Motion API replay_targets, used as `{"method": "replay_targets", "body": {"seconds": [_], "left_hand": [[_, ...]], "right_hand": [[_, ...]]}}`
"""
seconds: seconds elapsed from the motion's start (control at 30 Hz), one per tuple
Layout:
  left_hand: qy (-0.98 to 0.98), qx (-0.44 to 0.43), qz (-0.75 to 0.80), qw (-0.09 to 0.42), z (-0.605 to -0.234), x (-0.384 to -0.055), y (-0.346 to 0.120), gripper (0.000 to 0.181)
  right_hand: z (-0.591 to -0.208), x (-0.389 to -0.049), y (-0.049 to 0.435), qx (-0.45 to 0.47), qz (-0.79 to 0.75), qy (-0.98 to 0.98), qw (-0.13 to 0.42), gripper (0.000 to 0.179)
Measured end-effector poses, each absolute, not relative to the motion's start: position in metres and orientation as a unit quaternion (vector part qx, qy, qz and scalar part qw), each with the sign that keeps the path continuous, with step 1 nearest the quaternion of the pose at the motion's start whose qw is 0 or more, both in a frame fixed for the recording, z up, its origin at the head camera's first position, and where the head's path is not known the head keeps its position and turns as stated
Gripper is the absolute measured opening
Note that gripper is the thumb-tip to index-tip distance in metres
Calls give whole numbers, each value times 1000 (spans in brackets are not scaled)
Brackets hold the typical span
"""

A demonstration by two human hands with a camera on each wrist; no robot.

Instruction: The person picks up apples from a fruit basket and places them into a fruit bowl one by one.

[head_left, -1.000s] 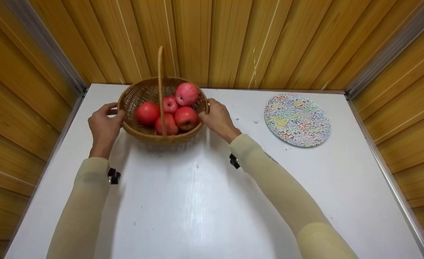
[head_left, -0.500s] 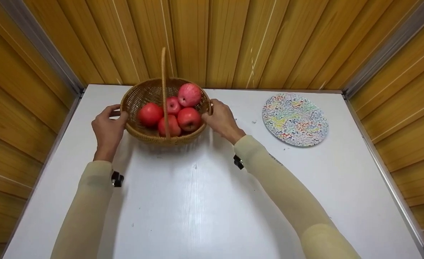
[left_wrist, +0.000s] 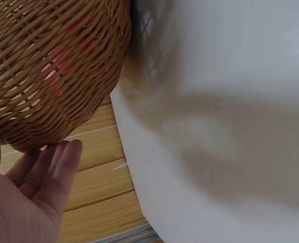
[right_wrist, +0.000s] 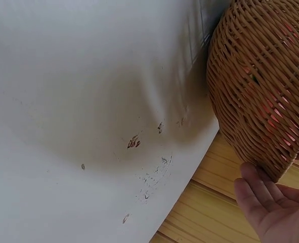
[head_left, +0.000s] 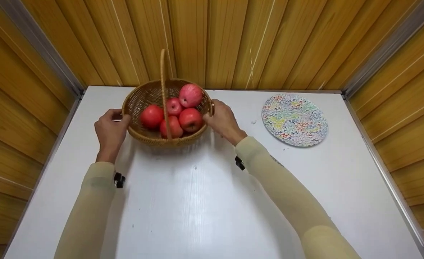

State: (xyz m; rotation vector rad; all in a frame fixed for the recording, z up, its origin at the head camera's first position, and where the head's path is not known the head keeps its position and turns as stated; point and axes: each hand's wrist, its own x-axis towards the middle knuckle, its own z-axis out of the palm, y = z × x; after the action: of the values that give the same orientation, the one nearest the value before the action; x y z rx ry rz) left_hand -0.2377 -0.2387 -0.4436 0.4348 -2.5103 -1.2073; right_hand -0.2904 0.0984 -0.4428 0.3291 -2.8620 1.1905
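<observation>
A brown wicker basket (head_left: 145,138) with a tall arched handle (head_left: 163,72) is at the far left part of the white table, with several red apples (head_left: 190,119) inside. My left hand (head_left: 112,133) grips the left end of its rim, thumb on top and fingers under the edge. At the opposite end, my right hand (head_left: 223,120) holds the rim in the same way. Both wrist views show the woven side (left_wrist: 63,66) with fingertips (right_wrist: 250,172) against its outside. Red shows through the weave.
A round, flat board (head_left: 294,120) with a multicoloured speckled pattern lies on the right of the white table (head_left: 197,201). Wood-plank walls (head_left: 226,43) stand behind and on both sides. Small scuffs (right_wrist: 134,142) mark the tabletop near the basket.
The basket, with the apples in it, has shifted slightly right and a little nearer to me. Both hands have moved along with it, keeping their hold. The board stays put.
</observation>
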Motion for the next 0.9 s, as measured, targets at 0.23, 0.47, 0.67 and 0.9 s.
{"method": "replay_targets", "body": {"seconds": [0.23,0.47,0.67,0.9], "left_hand": [[-881,162,-419,150,-444,-244,-236,32],[-874,132,-430,184,-448,-249,-235,41],[-876,130,-419,198,-451,-249,-233,40],[-879,125,-420,187,-453,-248,-232,47]], "right_hand": [[-446,-289,96,111,369,-922,32,55],[-449,-289,95,119,370,-920,48,53],[-450,-287,96,121,373,-919,51,56],[-452,-287,96,124,372,-918,54,58]]}}
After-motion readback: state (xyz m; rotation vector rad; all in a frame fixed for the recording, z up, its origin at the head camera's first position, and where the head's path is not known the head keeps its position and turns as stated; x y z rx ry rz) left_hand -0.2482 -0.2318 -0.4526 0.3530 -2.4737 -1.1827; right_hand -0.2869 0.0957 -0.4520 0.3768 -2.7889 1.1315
